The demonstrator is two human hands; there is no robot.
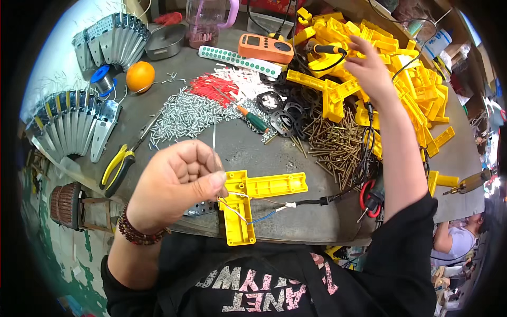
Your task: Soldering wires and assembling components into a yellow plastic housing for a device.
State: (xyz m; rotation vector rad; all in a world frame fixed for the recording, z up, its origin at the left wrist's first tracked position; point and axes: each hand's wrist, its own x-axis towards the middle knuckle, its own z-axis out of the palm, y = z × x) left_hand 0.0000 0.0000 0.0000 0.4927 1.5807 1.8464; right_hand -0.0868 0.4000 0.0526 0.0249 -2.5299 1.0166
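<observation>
My left hand (pixel 182 182) is closed in a pinch on a thin silvery wire (pixel 214 138) that rises above the fingers. Just beside its fingertips lies a T-shaped yellow plastic housing half (pixel 237 224), open side up. Thin leads cross the housing, among them a blue lead (pixel 264 216), and join a black cable (pixel 311 202). My right hand (pixel 369 71) is raised at the far right with its fingers apart, holding nothing. Near its fingertips is a soldering iron (pixel 327 49) with a black and orange handle, over the heap of yellow plastic housings (pixel 422 92).
Piles of silver screws (pixel 185 113), red sleeves (pixel 211 89), black rings (pixel 282 119) and brass-coloured screws (pixel 340 145) cover the bench. A green-handled screwdriver (pixel 253 119), yellow-black pliers (pixel 119 166), orange meter-like box (pixel 265 49), solder spool (pixel 103 79) and red-handled scissors (pixel 368 198) lie around. Someone sits far right.
</observation>
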